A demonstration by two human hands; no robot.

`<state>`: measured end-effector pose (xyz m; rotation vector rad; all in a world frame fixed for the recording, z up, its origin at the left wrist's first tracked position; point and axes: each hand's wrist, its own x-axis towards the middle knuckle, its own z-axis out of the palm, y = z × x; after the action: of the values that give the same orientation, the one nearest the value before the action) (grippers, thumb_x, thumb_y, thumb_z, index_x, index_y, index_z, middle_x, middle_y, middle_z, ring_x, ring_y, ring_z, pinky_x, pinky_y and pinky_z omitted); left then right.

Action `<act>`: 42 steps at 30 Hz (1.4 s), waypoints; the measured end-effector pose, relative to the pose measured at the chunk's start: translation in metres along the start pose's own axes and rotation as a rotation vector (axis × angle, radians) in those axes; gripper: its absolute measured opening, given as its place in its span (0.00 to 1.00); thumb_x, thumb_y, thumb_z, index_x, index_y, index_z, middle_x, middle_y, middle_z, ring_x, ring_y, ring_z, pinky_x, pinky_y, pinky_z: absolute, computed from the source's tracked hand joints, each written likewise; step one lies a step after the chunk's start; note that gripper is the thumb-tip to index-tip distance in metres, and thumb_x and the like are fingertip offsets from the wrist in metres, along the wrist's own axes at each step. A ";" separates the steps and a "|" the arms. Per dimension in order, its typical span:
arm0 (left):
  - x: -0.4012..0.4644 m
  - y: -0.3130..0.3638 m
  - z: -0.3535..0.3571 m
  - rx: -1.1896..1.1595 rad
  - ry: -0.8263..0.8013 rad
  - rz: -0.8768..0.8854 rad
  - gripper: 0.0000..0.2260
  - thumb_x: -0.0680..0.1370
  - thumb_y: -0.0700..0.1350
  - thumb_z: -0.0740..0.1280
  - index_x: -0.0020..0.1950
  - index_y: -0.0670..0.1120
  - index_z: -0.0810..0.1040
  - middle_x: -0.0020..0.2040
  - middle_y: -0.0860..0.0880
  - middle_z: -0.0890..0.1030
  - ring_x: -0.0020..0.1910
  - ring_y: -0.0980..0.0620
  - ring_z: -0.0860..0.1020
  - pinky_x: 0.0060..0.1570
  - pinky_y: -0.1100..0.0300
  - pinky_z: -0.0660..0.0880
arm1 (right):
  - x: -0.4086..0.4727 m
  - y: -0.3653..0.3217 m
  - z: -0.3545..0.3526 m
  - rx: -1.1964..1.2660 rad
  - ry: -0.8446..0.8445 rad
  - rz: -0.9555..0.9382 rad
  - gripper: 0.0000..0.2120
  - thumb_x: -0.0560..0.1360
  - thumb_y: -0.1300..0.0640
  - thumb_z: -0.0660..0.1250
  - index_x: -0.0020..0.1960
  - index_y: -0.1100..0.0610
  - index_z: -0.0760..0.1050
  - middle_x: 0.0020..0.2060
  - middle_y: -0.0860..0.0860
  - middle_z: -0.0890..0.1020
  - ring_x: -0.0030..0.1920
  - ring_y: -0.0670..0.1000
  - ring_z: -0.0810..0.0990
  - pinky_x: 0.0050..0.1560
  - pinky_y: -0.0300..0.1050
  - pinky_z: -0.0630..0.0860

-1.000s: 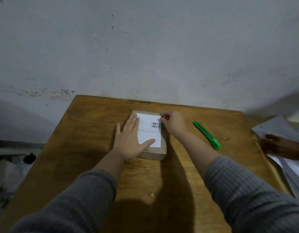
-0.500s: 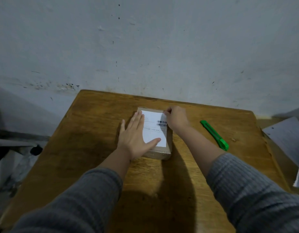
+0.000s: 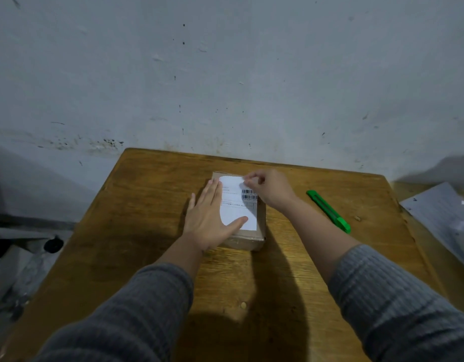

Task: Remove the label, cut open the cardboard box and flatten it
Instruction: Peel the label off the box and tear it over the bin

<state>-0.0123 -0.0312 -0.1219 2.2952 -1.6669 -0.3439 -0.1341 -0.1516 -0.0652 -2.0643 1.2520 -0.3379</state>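
Label removal, first stage. The small brown cardboard box (image 3: 248,237) lies flat near the middle of the worn wooden table (image 3: 137,231), slightly toward the wall. Its long axis runs from the person toward the wall, one short end facing the wall, the other facing the person. The white rectangular paper label (image 3: 237,205) covers most of the box top, aligned with that axis, barcode at the box's right edge. The left hand (image 3: 211,218) presses flat on the box's left side, fingers straight, thumb across the label's near part. The right hand (image 3: 268,188) pinches the label's far right corner, its grip narrow. Judged best practice: peel low and slowly toward the near end, keeping the box pinned, so the paper comes off whole. The green plastic utility knife (image 3: 329,211) lies right of the box, untouched.
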 end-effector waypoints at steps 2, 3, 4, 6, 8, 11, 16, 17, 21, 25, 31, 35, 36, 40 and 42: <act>0.000 0.001 0.000 -0.005 0.002 -0.003 0.47 0.71 0.73 0.54 0.78 0.47 0.41 0.79 0.51 0.42 0.77 0.54 0.40 0.75 0.45 0.43 | 0.003 0.004 0.007 -0.119 0.017 -0.020 0.11 0.72 0.52 0.71 0.54 0.50 0.80 0.47 0.51 0.80 0.45 0.50 0.78 0.37 0.39 0.73; 0.000 0.002 0.000 -0.007 0.006 -0.003 0.47 0.71 0.73 0.54 0.78 0.47 0.41 0.79 0.51 0.42 0.77 0.54 0.40 0.75 0.45 0.42 | 0.005 0.006 0.011 -0.151 0.050 -0.025 0.11 0.71 0.52 0.72 0.53 0.50 0.81 0.50 0.53 0.80 0.48 0.52 0.78 0.40 0.43 0.75; -0.001 0.001 0.000 -0.010 0.012 -0.004 0.47 0.71 0.73 0.54 0.78 0.47 0.41 0.79 0.51 0.42 0.77 0.54 0.40 0.75 0.46 0.42 | 0.006 0.007 0.013 -0.170 0.087 -0.027 0.09 0.70 0.51 0.72 0.51 0.49 0.82 0.50 0.54 0.80 0.51 0.54 0.77 0.43 0.47 0.77; -0.002 0.001 0.001 -0.025 0.022 -0.011 0.47 0.71 0.73 0.55 0.78 0.47 0.42 0.79 0.52 0.43 0.77 0.55 0.41 0.75 0.47 0.42 | 0.006 0.007 0.016 -0.234 0.151 -0.031 0.05 0.71 0.49 0.71 0.46 0.47 0.82 0.48 0.52 0.78 0.55 0.54 0.72 0.51 0.51 0.75; -0.002 0.002 0.001 -0.042 0.023 -0.027 0.47 0.71 0.73 0.56 0.78 0.48 0.42 0.79 0.51 0.44 0.77 0.54 0.42 0.75 0.47 0.42 | 0.003 0.007 0.018 -0.292 0.206 -0.045 0.05 0.72 0.47 0.69 0.45 0.46 0.82 0.49 0.48 0.73 0.56 0.51 0.67 0.55 0.49 0.69; -0.001 0.003 0.000 -0.098 0.005 -0.025 0.47 0.71 0.72 0.58 0.78 0.49 0.41 0.79 0.52 0.44 0.77 0.54 0.41 0.75 0.48 0.41 | 0.001 0.006 0.017 -0.310 0.233 -0.072 0.06 0.73 0.48 0.67 0.46 0.47 0.82 0.53 0.46 0.70 0.56 0.50 0.65 0.58 0.49 0.64; -0.003 -0.010 -0.004 -0.152 -0.103 0.034 0.52 0.67 0.75 0.60 0.78 0.49 0.38 0.79 0.53 0.40 0.76 0.57 0.38 0.74 0.48 0.36 | 0.003 0.010 0.021 -0.314 0.144 -0.188 0.10 0.78 0.55 0.61 0.51 0.47 0.80 0.50 0.46 0.80 0.56 0.52 0.70 0.55 0.50 0.62; -0.003 -0.013 -0.004 -0.109 -0.116 0.050 0.54 0.65 0.76 0.59 0.78 0.49 0.38 0.79 0.53 0.40 0.76 0.57 0.37 0.74 0.47 0.36 | 0.002 0.011 0.022 -0.320 0.137 -0.193 0.11 0.78 0.55 0.60 0.52 0.45 0.80 0.50 0.46 0.79 0.57 0.52 0.70 0.55 0.50 0.61; -0.001 -0.021 0.001 -0.009 -0.109 0.076 0.56 0.62 0.81 0.53 0.77 0.49 0.36 0.79 0.52 0.38 0.76 0.55 0.37 0.74 0.43 0.38 | 0.003 0.011 0.024 -0.354 0.120 -0.157 0.09 0.76 0.47 0.62 0.52 0.45 0.79 0.53 0.46 0.78 0.60 0.52 0.68 0.56 0.51 0.60; 0.000 -0.021 0.001 0.018 -0.100 0.078 0.58 0.60 0.82 0.52 0.77 0.49 0.35 0.78 0.52 0.37 0.76 0.54 0.37 0.74 0.42 0.38 | 0.003 0.002 0.020 -0.319 0.121 -0.147 0.10 0.77 0.49 0.61 0.49 0.46 0.81 0.50 0.45 0.82 0.58 0.52 0.70 0.55 0.50 0.60; -0.001 -0.023 -0.001 0.025 -0.098 0.091 0.57 0.61 0.82 0.53 0.77 0.51 0.36 0.79 0.52 0.38 0.76 0.54 0.37 0.73 0.42 0.35 | 0.000 -0.012 -0.003 -0.260 -0.002 -0.014 0.09 0.77 0.48 0.63 0.45 0.48 0.80 0.48 0.44 0.83 0.56 0.50 0.76 0.61 0.53 0.64; -0.001 -0.021 -0.001 -0.012 -0.097 0.091 0.56 0.60 0.82 0.53 0.77 0.54 0.36 0.79 0.53 0.40 0.76 0.54 0.37 0.72 0.42 0.33 | -0.009 -0.016 -0.024 -0.020 -0.046 0.009 0.10 0.74 0.51 0.68 0.34 0.47 0.77 0.36 0.39 0.79 0.49 0.50 0.79 0.60 0.61 0.72; -0.001 -0.021 -0.002 -0.020 -0.097 0.089 0.56 0.60 0.82 0.54 0.77 0.55 0.36 0.79 0.53 0.40 0.76 0.54 0.38 0.72 0.43 0.33 | -0.011 -0.017 -0.026 -0.010 -0.046 0.003 0.10 0.74 0.51 0.68 0.34 0.47 0.77 0.35 0.38 0.79 0.49 0.50 0.78 0.60 0.62 0.72; -0.003 -0.020 -0.005 -0.039 -0.086 0.101 0.55 0.60 0.82 0.54 0.77 0.55 0.37 0.79 0.54 0.41 0.76 0.55 0.38 0.72 0.44 0.31 | -0.021 -0.019 -0.025 -0.013 -0.005 0.011 0.10 0.74 0.50 0.68 0.34 0.46 0.76 0.35 0.39 0.79 0.50 0.50 0.78 0.59 0.60 0.73; -0.005 -0.018 -0.009 -0.053 -0.092 0.105 0.55 0.60 0.82 0.55 0.77 0.55 0.38 0.79 0.53 0.42 0.77 0.55 0.39 0.72 0.46 0.31 | -0.025 -0.021 -0.029 0.021 0.028 0.022 0.10 0.74 0.50 0.67 0.34 0.47 0.76 0.36 0.41 0.80 0.48 0.50 0.78 0.57 0.56 0.73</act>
<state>0.0057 -0.0207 -0.1204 2.1740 -1.7920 -0.4706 -0.1478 -0.1366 -0.0266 -2.0333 1.2812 -0.3695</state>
